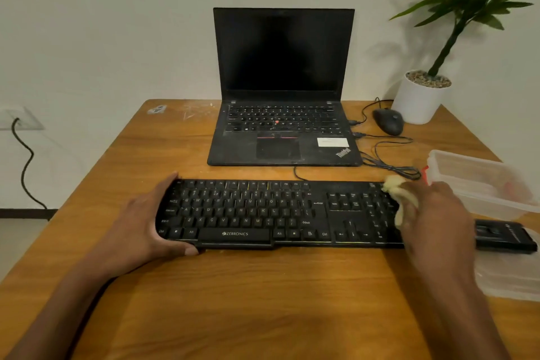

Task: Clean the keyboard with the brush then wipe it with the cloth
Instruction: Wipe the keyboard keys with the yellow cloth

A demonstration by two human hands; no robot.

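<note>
A black keyboard (263, 213) lies across the middle of the wooden table (233, 301). My left hand (146, 222) grips its left end, thumb at the front edge and fingers at the back edge. My right hand (432, 219) holds a pale yellow cloth (399, 196) and presses it on the keyboard's right end, over the number pad. The hand looks blurred. A black object (505, 238), possibly the brush, lies on the table just right of the keyboard.
An open black laptop (282, 114) stands behind the keyboard. A black mouse (388, 121) and its cables lie to its right, near a white plant pot (418, 99). A clear plastic container (482, 184) sits at the right edge, its lid (508, 280) in front.
</note>
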